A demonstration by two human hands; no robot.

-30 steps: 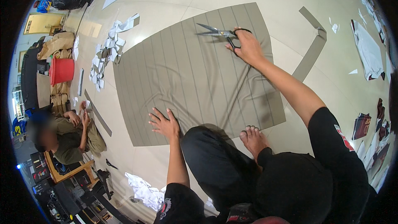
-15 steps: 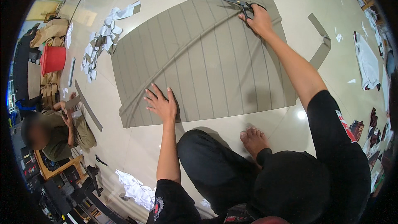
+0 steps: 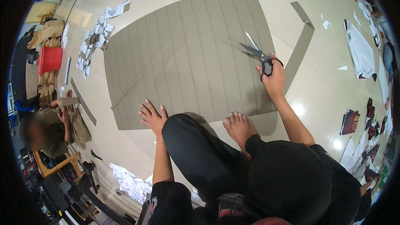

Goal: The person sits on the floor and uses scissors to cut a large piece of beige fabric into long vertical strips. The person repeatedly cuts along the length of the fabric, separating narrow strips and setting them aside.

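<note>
A large grey-brown sheet (image 3: 187, 58) with dark parallel lines lies on the tiled floor in front of me. Near its lower left edge, my left hand (image 3: 154, 118) rests with fingers spread, holding nothing. My right hand (image 3: 273, 78) grips black-handled scissors (image 3: 262, 57) at the sheet's right side. The scissor blades stand apart and point up and left over the sheet, with no material between them. My bare foot (image 3: 239, 128) touches the sheet's near edge.
A narrow grey-brown strip (image 3: 302, 43) lies right of the sheet. White-and-brown scraps (image 3: 98, 37) pile at the upper left. Another person (image 3: 58, 127) sits at the left beside a long strip (image 3: 83, 102). Crumpled white material (image 3: 129, 183) lies at the lower left.
My right hand has drawn the scissors down from the sheet's far edge toward me. The long diagonal ridge in the sheet has mostly flattened. My left hand has shifted slightly left and nearer.
</note>
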